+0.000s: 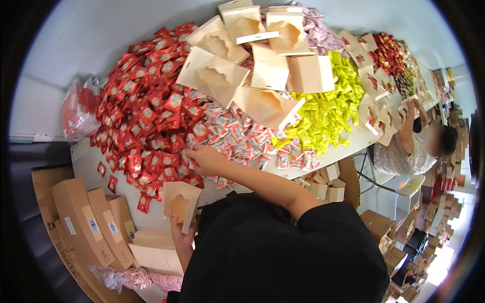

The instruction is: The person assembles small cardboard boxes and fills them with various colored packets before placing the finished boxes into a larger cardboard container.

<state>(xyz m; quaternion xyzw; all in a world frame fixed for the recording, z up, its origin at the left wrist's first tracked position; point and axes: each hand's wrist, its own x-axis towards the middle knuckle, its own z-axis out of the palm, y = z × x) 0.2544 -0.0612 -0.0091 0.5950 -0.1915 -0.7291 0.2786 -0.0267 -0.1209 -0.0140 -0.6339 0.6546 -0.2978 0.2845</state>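
My left hand (183,233) holds an open cream cardboard box (181,202) with a jagged cut-out window in its front. My right hand (206,161) reaches over the table, its fingertips pinched on a small white-and-red packet (190,163). Around those fingers, a large heap of shiny red sachets (151,102) meets a pile of small white-and-red wrapped packets (235,132). Yellow wrapped packets (326,106) lie farther right. Several more cream boxes with cut-out windows (218,77) rest on top of the piles.
A clear plastic bag (81,108) stands at the table's left. Tall brown cartons (79,219) and stacked flat cream card (155,246) are beside my left arm. Below the table edge sits a carton of cream boxes (329,183). Another person (405,151) works at the right.
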